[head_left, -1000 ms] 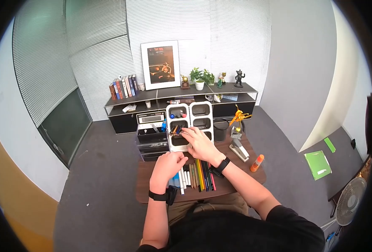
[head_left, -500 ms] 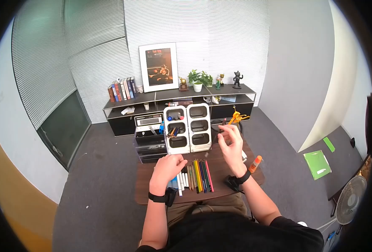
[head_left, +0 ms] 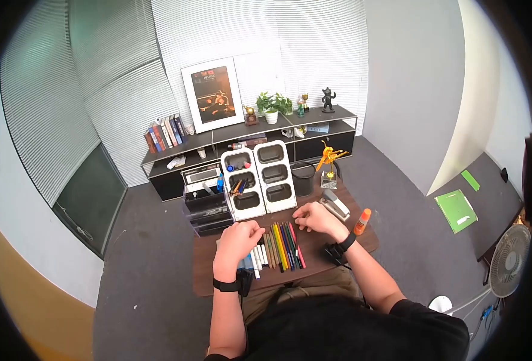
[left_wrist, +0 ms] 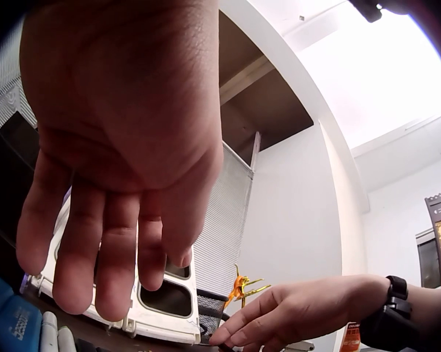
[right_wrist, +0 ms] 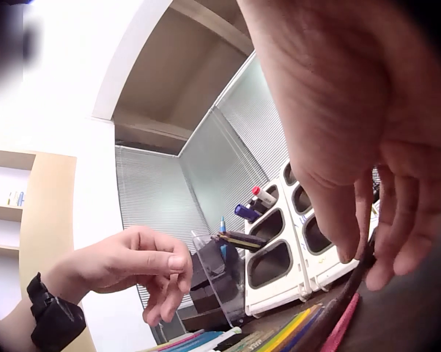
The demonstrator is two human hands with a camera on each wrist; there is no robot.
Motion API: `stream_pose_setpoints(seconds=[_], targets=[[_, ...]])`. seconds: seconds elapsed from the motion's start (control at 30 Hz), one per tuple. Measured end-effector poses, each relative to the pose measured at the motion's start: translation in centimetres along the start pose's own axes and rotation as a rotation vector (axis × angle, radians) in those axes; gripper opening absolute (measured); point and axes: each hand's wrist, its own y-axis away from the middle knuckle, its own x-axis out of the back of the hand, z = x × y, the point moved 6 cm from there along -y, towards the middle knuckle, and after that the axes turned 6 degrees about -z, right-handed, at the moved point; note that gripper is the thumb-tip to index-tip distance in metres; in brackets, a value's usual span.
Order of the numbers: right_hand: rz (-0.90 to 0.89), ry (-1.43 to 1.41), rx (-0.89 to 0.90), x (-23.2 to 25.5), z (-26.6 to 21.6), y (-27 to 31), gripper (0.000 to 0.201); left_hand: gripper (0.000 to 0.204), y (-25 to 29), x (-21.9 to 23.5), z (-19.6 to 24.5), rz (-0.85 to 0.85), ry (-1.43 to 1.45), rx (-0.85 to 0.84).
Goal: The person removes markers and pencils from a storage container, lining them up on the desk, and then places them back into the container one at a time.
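Note:
In the head view my left hand hovers over the left end of a row of pens and pencils, its fingers loosely bent and holding nothing. My right hand is at the row's right end. Its thumb and fingertips pinch a thin dark pencil beside the pink pencil. White pens and coloured pencils lie side by side. Behind them stands a white two-column organizer, with markers in its top left compartment and pencils in the one below.
Left of the organizer is a dark drawer box with clear sides. On the right are a black mesh bin, a golden figurine, a stapler and an orange glue stick. A low shelf unit lies beyond.
My right hand has moved from the organizer out to the right by the mesh bin, then down to the pencil row with a dark pencil. My left hand has barely moved.

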Motion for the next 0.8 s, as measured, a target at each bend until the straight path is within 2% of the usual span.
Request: stream_pose_setpoints(seconds=[0.2,0.33,0.4,0.63,0.73,0.8], targets=[[0.018,-0.337,0.071,1.2,1.0,-0.5,0.019,0.028,-0.1,-0.1,-0.1,0.003,0.011,-0.003],[-0.036,-0.257,0.005,2.0,1.1,-0.2,0.021,0.028,0.0,0.1,-0.1,0.000,0.008,0.003],[-0.101,-0.099,-0.072,1.7,1.6,0.1,0.023,0.028,0.1,0.0,-0.2,-0.015,0.009,0.022],[-0.195,-0.108,-0.085,-1.3,1.3,0.5,0.022,0.025,-0.1,-1.1,0.2,-0.095,-0.008,0.047],[-0.224,-0.108,-0.089,-2.0,1.2,0.4,0.026,0.022,-0.2,-2.4,0.2,-0.150,-0.083,-0.019],[-0.226,-0.117,-0.088,-2.2,1.1,0.5,0.035,0.038,-0.5,-3.9,-0.6,-0.200,-0.039,-0.090]])
